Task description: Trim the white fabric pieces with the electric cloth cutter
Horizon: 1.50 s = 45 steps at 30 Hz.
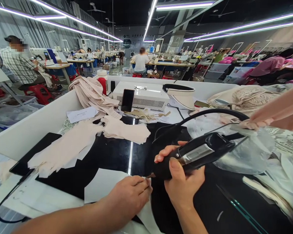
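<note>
My right hand (184, 183) is wrapped around a thick black corded handheld tool (197, 152) with a shiny metal plate on its side. The tool tilts down to the left, and its narrow tip sits close to the fingertips of my left hand (129, 200). Those fingers are bent and pressed together at the edge of a flat white piece (102, 182) on the black tabletop (122, 152). Whether the piece is paper or cloth I cannot tell. A pink fabric strip (278, 107) is tied to the tool's rear end.
Stacked beige fabric pieces (70, 143) lie on the left. Behind are a phone (127, 100), a white vented box (141, 96) and a red thread spool (102, 85). A clear plastic bag (249, 156) and tweezers (244, 211) lie right. Other people sit working beyond the table's raised white rim (39, 126).
</note>
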Motion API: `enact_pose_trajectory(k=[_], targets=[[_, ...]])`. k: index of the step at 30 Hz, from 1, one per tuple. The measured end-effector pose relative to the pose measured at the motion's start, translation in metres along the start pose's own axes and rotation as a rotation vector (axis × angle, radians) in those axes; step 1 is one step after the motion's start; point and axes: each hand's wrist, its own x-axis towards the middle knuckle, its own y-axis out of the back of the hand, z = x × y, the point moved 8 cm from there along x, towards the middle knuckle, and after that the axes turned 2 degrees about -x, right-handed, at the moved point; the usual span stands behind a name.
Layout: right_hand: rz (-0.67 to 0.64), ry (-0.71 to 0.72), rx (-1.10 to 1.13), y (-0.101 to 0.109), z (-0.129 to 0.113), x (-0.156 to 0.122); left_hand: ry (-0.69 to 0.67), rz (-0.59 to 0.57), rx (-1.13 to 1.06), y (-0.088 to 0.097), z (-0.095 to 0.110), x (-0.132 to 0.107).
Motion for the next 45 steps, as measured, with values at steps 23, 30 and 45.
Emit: enact_pose_trajectory(k=[23,30,45], targets=[[0.068,0.024,-0.076,0.014,-0.03,0.01,0.223,0.051,-0.073,-0.008,-0.061,-0.011],[0.066,0.005,-0.082,0.025,-0.049,-0.003,0.113,0.222,-0.221,0.03,-0.038,-0.005],[0.054,0.001,-0.105,0.028,-0.05,-0.02,0.018,0.133,-0.286,0.015,-0.007,-0.008]])
